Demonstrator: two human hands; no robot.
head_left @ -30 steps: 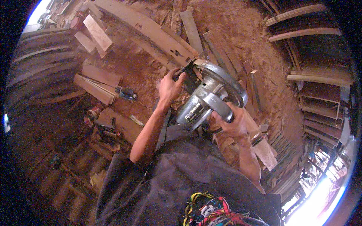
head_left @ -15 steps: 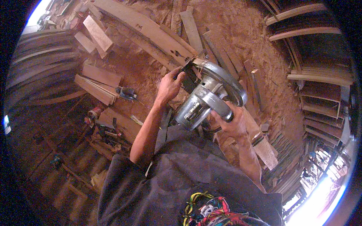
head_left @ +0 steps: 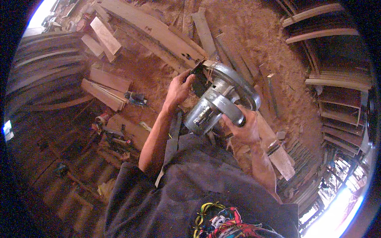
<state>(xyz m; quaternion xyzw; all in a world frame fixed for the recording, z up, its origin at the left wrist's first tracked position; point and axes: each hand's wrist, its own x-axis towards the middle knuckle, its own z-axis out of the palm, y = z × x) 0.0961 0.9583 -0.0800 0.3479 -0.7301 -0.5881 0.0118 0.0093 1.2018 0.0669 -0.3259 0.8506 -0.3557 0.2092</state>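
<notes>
A metal circular saw with a rounded silver blade guard stands in front of me, at the near end of a long wooden board. My right hand is closed around its rear handle. At the saw's front left, my left hand is closed on the dark edge of its base plate, thumb on top. The blade and the underside of the base are hidden by the saw's body. Behind the saw, toward my right forearm, a narrower piece of wood extends in line with the board.
Sawdust covers the floor. Offcuts and short boards lie at left, near a small dark tool. A red-and-metal tool sits lower left. Wooden frames stand along the right side.
The view has shifted slightly, moving the surroundings a little to the right. Both hands keep their hold on the saw, which stays in nearly the same place on the board.
</notes>
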